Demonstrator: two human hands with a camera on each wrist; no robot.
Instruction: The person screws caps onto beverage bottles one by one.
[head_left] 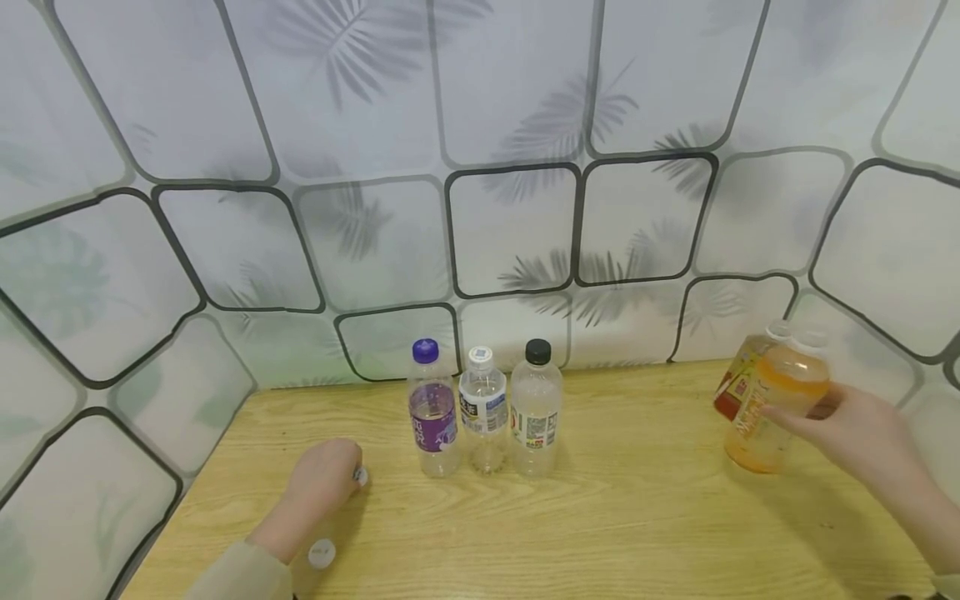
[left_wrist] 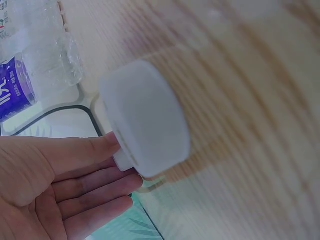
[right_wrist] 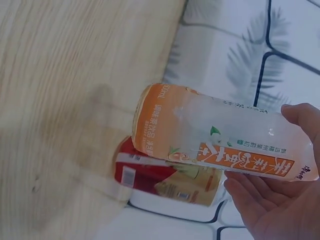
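My left hand (head_left: 324, 479) is low over the table's left side, thumb and finger pinching a small white cap (left_wrist: 123, 161). A second white cap (head_left: 322, 553) lies below the wrist; in the left wrist view it looms large and partly hides the pinched one. At the right, my right hand (head_left: 862, 429) grips a clear bottle with an orange label (right_wrist: 220, 132), tilted. Behind it leans a bottle with a red and tan label (right_wrist: 167, 175), partly covered by the orange one. Whether these two bottles touch the table I cannot tell.
Three clear bottles stand side by side mid-table: one with a purple label and cap (head_left: 432, 417), one with a white cap (head_left: 483, 408), one with a black cap (head_left: 536, 417). Patterned fabric walls (head_left: 390, 242) enclose the wooden table (head_left: 480, 533) behind and at both sides.
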